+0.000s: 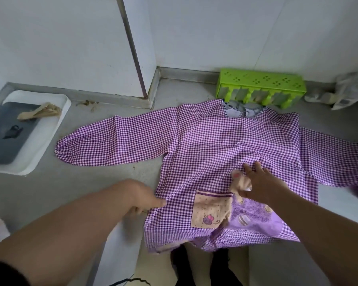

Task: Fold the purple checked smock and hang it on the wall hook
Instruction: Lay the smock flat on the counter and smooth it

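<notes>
Closest to us, our two bare forearms reach in from the bottom edge, and our legs are mostly hidden under the smock's hem. Our left hand [142,196] is at the left side seam of the purple checked smock [225,145], thumb on top of the cloth and the other fingers tucked under the edge, so it looks like a pinch, though the fingertips are out of sight. Our right hand [258,181] lies flat on the middle of the front, fingers straight and spread, pressing down just above the pockets. It covers part of a small cartoon patch, so we can't make out the picture.

The smock is spread front-up on a grey counter [112,174], hem hanging over the near edge. There's a beige pocket [210,209] with a little drawing and a purple pocket [256,217] beside it, half hidden by our arm. The left sleeve [112,141] stretches out flat; the right sleeve [335,159] runs off the frame edge.

Further back, a white tray [48,145] holds a dark slab and some crumpled tan thing we can't identify. A lime green plastic rack [260,87] sits against the wall just behind the neckline, with crinkled plastic bags [347,89] to its right.
</notes>
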